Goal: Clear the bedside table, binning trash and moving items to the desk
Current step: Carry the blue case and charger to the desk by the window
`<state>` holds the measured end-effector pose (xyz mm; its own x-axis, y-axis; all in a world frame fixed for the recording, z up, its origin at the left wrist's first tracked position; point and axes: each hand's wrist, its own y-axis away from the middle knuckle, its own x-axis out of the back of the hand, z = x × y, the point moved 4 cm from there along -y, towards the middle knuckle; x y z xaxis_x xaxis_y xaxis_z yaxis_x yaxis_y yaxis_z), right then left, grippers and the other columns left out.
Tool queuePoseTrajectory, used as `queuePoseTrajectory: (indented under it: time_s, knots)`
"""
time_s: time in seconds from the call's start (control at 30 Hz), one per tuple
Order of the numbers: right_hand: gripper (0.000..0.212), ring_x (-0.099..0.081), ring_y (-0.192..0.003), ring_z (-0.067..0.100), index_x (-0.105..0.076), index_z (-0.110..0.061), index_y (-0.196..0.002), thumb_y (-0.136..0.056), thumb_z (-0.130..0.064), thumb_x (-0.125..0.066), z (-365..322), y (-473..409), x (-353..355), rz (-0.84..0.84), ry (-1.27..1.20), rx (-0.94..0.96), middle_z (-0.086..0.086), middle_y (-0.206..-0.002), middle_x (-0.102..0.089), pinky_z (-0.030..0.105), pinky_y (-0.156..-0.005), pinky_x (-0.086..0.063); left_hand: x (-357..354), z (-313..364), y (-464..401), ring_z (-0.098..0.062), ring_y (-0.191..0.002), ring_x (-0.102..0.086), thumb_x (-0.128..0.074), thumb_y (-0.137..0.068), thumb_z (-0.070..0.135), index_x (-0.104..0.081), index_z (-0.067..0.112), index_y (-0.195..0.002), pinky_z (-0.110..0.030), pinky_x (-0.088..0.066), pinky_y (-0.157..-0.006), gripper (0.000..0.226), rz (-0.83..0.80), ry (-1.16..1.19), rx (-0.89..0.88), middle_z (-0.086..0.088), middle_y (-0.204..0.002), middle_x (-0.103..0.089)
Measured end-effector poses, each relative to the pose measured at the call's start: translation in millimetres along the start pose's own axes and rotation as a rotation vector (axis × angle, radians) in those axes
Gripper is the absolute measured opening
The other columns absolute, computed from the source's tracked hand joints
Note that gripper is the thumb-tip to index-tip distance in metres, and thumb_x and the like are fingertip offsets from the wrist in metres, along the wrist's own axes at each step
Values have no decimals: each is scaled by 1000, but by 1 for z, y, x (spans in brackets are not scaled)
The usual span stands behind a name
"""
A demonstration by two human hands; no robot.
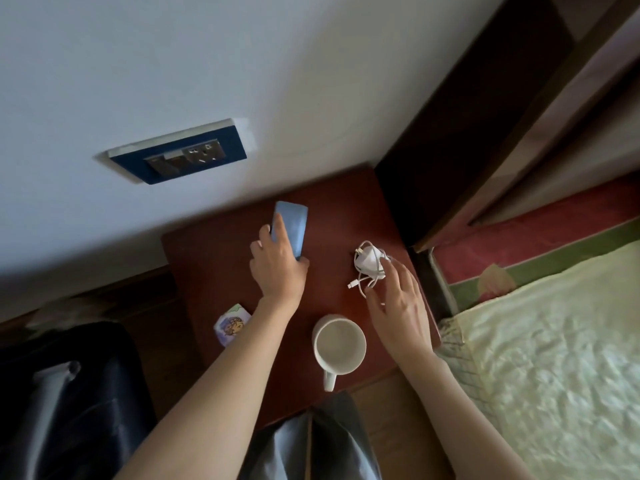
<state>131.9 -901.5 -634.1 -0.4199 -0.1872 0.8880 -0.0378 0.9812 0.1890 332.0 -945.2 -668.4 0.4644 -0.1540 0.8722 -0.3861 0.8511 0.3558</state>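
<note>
On the dark red bedside table [214,258], my left hand [277,268] grips a light blue phone [292,225] by its lower end, near the wall. My right hand [398,303] hovers with fingers spread over a white charger [370,263] and its coiled cable, fingertips touching or just above it. A white mug [339,342] stands empty near the table's front edge, handle pointing toward me. A small printed wrapper [232,323] lies at the table's left edge.
A black bin bag [79,393] sits on the floor to the left. A dark bag [311,445] hangs below the table's front. The bed [554,358] with a pale quilt lies to the right. A wall socket panel [180,152] is above the table.
</note>
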Motion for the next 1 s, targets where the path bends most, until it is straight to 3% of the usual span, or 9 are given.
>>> queuePoseTrajectory:
  time_s: [0.33, 0.53, 0.7, 0.83, 1.0]
  knots:
    - [71, -44, -127, 34, -42, -5, -137, -77, -27, -75, 12, -57, -24, -108, 85, -26, 16, -136, -48, 45, -105, -40, -5, -6, -1, -35, -110, -48, -77, -69, 27, -26, 20, -145, -45, -48, -77, 92, 40, 25, 3, -11, -134, -46]
    - [66, -51, -112, 30, -46, -13, -134, -77, -30, -75, 14, -55, -27, -132, 144, -38, 9, -124, -55, 39, -81, -47, 1, -12, 7, -38, -111, -48, -76, -69, 19, -30, 15, -145, -47, -48, -81, 88, 70, 93, -61, -12, -137, -45]
    - [50, -56, -101, 29, -55, -11, -118, -75, -28, -76, 14, -54, -23, -91, 81, -33, 8, -107, -61, 33, -63, -43, 18, -15, 23, -35, -110, -49, -77, -67, 18, -33, 17, -144, -43, -47, -82, 88, 98, 231, -80, -8, -136, -48]
    - [47, -58, -94, 32, -59, -8, -111, -72, -27, -78, 18, -57, -23, -57, -54, -37, 10, -98, -63, 35, -65, -44, 33, -23, 41, -28, -114, -49, -78, -64, 18, -37, 23, -142, -35, -42, -86, 88, 101, 383, -77, -1, -137, -49]
    - [53, -62, -87, 32, -61, -9, -111, -65, -25, -83, 17, -57, -16, -22, -116, 94, 9, -97, -65, 39, -69, -50, 53, -42, 67, -21, -116, -48, -78, -63, 14, -42, 25, -139, -27, -35, -88, 85, 165, 468, 10, 4, -137, -49]
